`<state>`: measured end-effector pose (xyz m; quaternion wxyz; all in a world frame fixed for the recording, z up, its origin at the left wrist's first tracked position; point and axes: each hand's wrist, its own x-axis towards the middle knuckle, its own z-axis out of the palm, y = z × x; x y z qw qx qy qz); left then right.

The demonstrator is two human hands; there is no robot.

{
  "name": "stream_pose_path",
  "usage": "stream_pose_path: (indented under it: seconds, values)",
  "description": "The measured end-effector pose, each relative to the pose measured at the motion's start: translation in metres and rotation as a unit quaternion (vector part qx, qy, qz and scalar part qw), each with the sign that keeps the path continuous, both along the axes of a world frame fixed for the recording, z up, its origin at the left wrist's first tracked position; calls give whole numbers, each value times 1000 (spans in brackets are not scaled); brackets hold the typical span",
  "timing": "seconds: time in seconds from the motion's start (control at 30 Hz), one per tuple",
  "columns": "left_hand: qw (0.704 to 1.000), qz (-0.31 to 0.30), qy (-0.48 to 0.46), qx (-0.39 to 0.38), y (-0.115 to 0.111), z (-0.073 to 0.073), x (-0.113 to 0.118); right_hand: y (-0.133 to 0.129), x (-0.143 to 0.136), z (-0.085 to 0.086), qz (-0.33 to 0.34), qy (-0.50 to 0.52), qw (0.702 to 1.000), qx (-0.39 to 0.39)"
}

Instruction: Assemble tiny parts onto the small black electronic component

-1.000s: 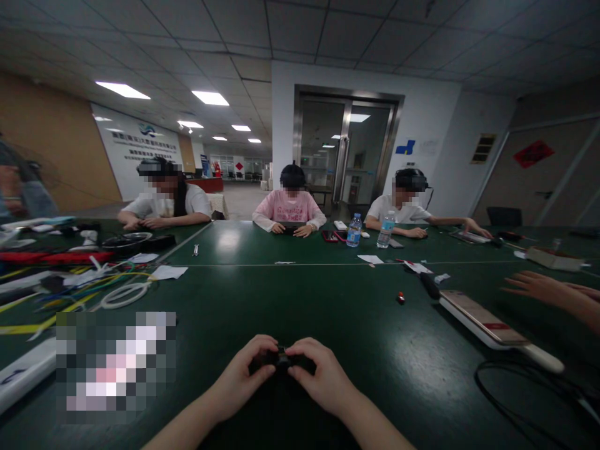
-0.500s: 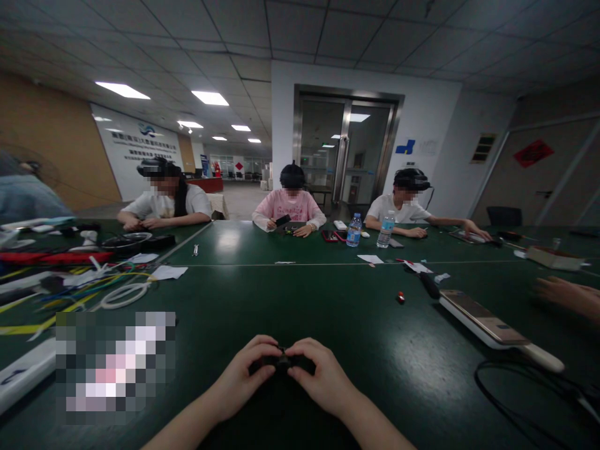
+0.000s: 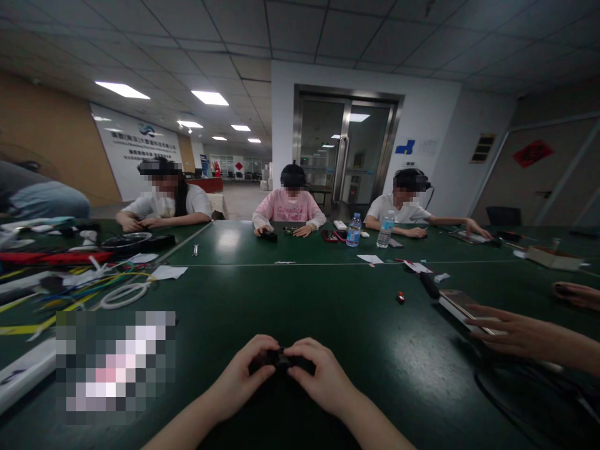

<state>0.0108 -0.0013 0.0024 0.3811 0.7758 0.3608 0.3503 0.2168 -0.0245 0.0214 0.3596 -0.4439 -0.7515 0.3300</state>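
Observation:
Between my left hand (image 3: 246, 375) and my right hand (image 3: 324, 375) is a small black object (image 3: 282, 359), low in the middle of the head view. Both hands are closed, with thumbs and fingertips pinching it from either side just above the dark green table (image 3: 281, 300). Its dark colour and my fingers hide most of its shape, so I cannot make out its kind.
At the right a co-worker's hand (image 3: 520, 328) lies over a phone (image 3: 457, 299) near a black cable (image 3: 482, 390). A small red item (image 3: 400, 298) lies closer in. Wires (image 3: 124, 295) and a white bar (image 3: 28, 375) crowd the left. Two bottles (image 3: 354, 231) stand far across.
My hands have stayed almost still around the black object. A co-worker's hand has come in from the right over the phone. The person opposite has lowered a dark object to the table.

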Motion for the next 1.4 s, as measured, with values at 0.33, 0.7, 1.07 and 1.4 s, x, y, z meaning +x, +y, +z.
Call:
stream_pose_path:
  seconds: [0.33, 0.7, 1.07, 1.4]
  values:
    - [1000, -14, 16, -14, 0, 4, -2, -2, 0, 3, -5, -5, 1000, -11]
    - [1000, -8, -3, 1, -1, 4, -1, -1, 0, -2, -1, 7, 1000, 5]
    - [999, 16, -22, -39, -1, 4, 2, -1, 0, 0, 5, -5, 1000, 0]
    - [991, -7, -21, -134, 0, -1, 0, -1, -3, 2, -10, -41, 998, -43]
